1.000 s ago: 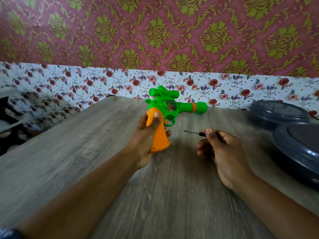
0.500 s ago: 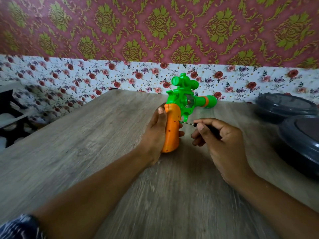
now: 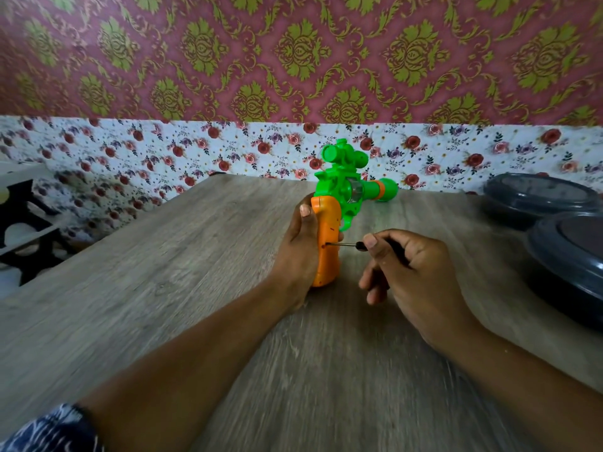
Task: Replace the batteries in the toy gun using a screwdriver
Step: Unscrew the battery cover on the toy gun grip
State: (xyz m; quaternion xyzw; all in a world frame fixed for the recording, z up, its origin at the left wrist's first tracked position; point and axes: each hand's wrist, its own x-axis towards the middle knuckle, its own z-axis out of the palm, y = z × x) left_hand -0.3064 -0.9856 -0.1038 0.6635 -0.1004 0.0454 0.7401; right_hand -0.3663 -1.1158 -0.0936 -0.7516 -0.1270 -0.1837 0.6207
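Table (image 3: pixel 163 288): grey wood-grain top, fills the lower frame, far edge against the wall at 12 o'clock. Wall in two bands: upper wallpaper (image 3: pixel 293 53) dusty pink with olive-green damask medallions and scrolls; lower band (image 3: pixel 163 151) white with small red and pink roses, running the full width and wrapping round at 9 o'clock. Two dark grey round lids (image 3: pixel 535 197) on the table at 3 o'clock, one behind the other, nearer one cut by the frame edge. At 9 o'clock beyond the table edge, a black-and-white shelf (image 3: pixel 23 223), details blurred. Light soft and even, no hard shadows.
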